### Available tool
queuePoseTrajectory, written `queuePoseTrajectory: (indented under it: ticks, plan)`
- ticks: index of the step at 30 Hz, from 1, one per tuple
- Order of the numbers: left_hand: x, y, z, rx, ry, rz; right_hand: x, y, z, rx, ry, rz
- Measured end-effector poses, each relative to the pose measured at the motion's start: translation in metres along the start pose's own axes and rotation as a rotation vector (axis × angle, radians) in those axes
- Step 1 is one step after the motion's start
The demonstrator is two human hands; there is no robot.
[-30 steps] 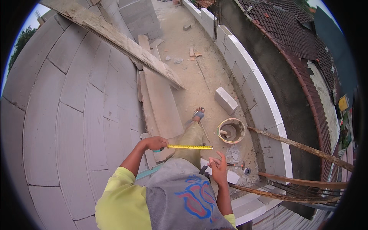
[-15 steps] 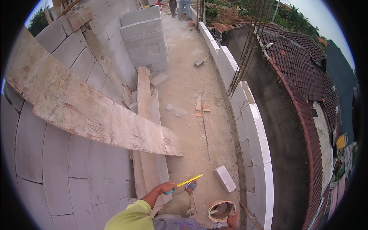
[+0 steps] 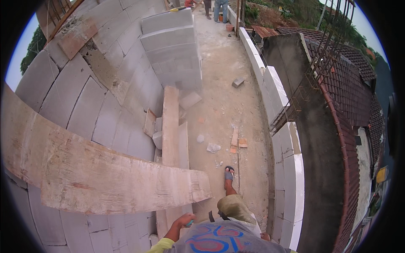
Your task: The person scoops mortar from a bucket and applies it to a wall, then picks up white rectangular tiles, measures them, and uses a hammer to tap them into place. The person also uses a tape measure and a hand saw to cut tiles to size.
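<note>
My left hand is closed on a tape measure, of which only a bit of the teal case shows now. It is just left of my grey shirt, near the plank's end. My right hand barely shows at the lower edge, right of my leg. My shirt hides its fingers and anything in them. My sandalled foot stands on the dusty floor. A wide, rough wooden plank slants across from the left, its end above the floor ahead of my left hand.
A light block wall rises on the left, with a block stack farther ahead. Boards run along its foot. Brick pieces and a grey block lie on the floor. A low white block wall edges the right; people stand far off.
I have stepped forward and the view has shifted. The tape's yellow blade no longer shows. The bucket by my right hand and the white block near it are out of sight.
</note>
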State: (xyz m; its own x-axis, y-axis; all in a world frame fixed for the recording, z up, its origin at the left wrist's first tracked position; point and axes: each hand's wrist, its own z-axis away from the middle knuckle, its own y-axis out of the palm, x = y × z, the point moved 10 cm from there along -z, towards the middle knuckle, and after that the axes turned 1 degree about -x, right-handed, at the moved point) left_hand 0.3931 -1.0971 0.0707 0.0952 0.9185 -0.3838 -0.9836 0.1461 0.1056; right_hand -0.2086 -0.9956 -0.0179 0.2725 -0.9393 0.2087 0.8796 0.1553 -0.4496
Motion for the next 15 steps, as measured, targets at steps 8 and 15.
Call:
queuePoseTrajectory:
  ticks: [8,15]
  plan:
    - [-0.158,-0.068,-0.099,-0.47,-0.058,-0.054,0.537,-0.113,-0.131,-0.237,-0.64,0.483]
    - [-0.27,-0.072,-0.147,-0.324,-0.113,0.099,1.079,-0.109,0.063,-0.213,-1.196,0.291]
